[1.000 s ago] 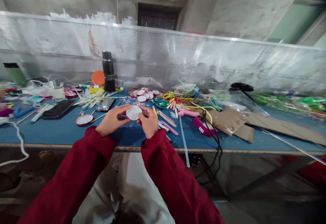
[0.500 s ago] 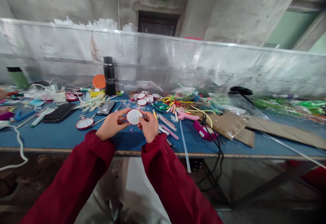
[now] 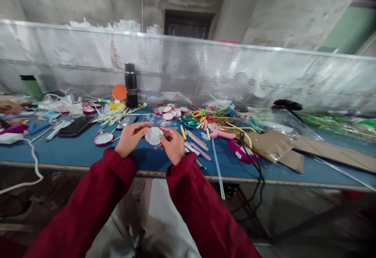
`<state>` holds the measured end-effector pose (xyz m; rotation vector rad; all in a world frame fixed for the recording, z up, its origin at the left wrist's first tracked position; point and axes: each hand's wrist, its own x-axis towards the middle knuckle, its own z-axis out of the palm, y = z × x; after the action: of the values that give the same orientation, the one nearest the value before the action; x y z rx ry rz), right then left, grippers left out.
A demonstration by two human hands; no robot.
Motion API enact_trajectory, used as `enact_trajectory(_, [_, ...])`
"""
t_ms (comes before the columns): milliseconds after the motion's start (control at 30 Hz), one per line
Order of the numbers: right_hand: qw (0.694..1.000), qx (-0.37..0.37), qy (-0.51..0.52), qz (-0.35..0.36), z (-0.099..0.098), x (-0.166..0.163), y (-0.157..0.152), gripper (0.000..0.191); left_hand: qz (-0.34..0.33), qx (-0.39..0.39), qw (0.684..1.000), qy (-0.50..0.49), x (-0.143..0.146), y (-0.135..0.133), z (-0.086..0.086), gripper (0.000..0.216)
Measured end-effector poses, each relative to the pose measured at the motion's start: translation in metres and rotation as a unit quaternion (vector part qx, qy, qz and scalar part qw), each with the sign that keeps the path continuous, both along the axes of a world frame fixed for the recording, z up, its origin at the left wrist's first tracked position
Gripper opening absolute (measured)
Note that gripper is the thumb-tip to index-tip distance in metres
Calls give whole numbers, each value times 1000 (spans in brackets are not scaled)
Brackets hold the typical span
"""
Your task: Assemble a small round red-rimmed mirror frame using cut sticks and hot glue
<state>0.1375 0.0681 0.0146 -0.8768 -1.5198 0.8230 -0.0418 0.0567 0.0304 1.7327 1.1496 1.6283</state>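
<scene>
Both my hands hold a small round white disc with a red rim (image 3: 154,136) just above the blue table (image 3: 76,152). My left hand (image 3: 129,139) pinches its left edge with thumb and fingers. At the disc's right edge my right hand (image 3: 172,145) has its fingers closed on the rim. Both arms wear dark red sleeves. A similar red-rimmed disc (image 3: 103,139) lies flat on the table to the left. Several more such discs (image 3: 170,112) sit in a cluster further back.
Coloured sticks and tubes (image 3: 202,127) are heaped right of my hands, with a pink glue gun (image 3: 221,133), a magenta device (image 3: 239,151) with a black cable, and cardboard (image 3: 276,144). A black flask (image 3: 131,85), phone (image 3: 75,126) and perforated metal screen (image 3: 205,70) stand behind.
My hands keep their grip and the disc tilts a little flatter. The camera has shifted slightly, so everything sits a bit further right in view.
</scene>
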Motion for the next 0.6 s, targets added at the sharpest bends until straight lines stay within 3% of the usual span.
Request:
enact_trajectory(267, [999,-3,-22,32,1,-3,-3,6,19,-14,1000,-7,-4,2,-1,39])
enact_trajectory(600, [999,-13,-31,40,1,-4,-4,4,11,-27,999,-14,-4,4,-2,38])
